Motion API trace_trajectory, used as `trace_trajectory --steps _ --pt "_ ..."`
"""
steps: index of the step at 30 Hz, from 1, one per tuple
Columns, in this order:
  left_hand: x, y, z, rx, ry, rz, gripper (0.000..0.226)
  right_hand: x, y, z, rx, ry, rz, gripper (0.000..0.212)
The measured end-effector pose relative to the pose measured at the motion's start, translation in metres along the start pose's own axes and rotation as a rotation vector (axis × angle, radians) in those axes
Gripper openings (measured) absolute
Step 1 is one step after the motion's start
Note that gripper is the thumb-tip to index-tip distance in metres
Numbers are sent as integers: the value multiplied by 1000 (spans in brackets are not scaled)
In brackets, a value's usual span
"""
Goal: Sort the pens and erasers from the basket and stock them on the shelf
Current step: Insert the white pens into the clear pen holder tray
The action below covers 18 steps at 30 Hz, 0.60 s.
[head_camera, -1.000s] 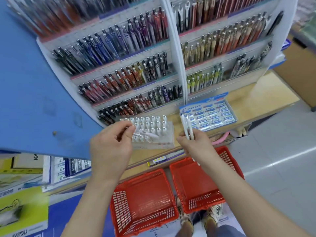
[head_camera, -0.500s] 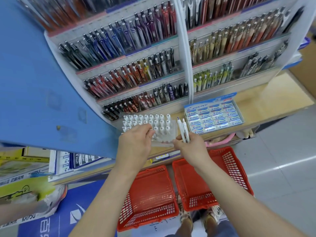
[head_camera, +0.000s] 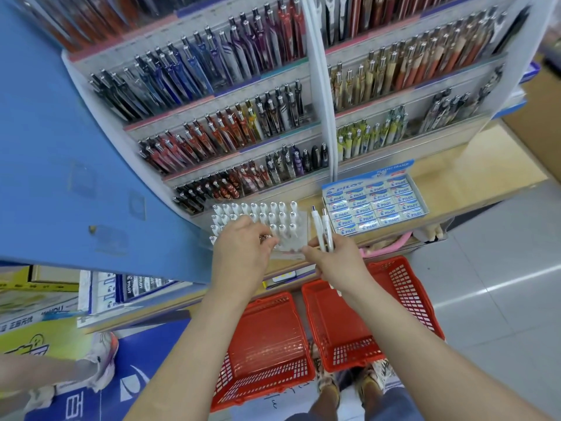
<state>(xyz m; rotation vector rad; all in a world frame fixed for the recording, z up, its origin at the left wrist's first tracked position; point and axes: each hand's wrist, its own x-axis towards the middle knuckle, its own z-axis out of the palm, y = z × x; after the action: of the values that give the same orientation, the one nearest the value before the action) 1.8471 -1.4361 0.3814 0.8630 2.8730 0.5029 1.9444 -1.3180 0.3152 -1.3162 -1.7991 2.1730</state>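
My right hand point(head_camera: 335, 262) grips two white pens point(head_camera: 322, 227) upright, just right of a clear pen stand point(head_camera: 291, 235) filled with several white pens. My left hand point(head_camera: 243, 253) rests over the stand's front rows with its fingers pinched together; what they hold is hidden. A blue box of erasers point(head_camera: 375, 202) sits on the wooden shelf ledge point(head_camera: 473, 171) to the right of the stand. Two red baskets stand on the floor below my arms, the left basket point(head_camera: 267, 347) and the right basket point(head_camera: 403, 299); both look empty.
Tiered racks of coloured pens point(head_camera: 230, 123) rise behind the stand. A blue panel point(head_camera: 60, 147) stands at the left. Stationery boxes point(head_camera: 45, 299) lie on a lower shelf at left. Another person's shoes point(head_camera: 100, 357) are at lower left. My own feet point(head_camera: 349, 381) are behind the baskets.
My left hand has moved right and forward onto the pen stand's front rows. My right hand stays beside the stand with the two pens. The camera has shifted closer.
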Motion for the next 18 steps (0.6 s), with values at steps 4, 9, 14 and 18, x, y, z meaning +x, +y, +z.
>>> trace_trajectory --steps 4,9,14,18 --pt "1 -1 -3 27 -30 -15 21 -6 -6 -4 80 -17 54 15" --pt "-4 14 -19 -244 78 -31 16 -24 -18 -26 260 -258 -18 20" --pt "1 36 -24 -672 -145 -191 19 -33 -31 -35 232 -398 -64 39" --pt "-5 35 -26 -907 -158 -300 16 -35 -38 -42 118 -435 -85 45"
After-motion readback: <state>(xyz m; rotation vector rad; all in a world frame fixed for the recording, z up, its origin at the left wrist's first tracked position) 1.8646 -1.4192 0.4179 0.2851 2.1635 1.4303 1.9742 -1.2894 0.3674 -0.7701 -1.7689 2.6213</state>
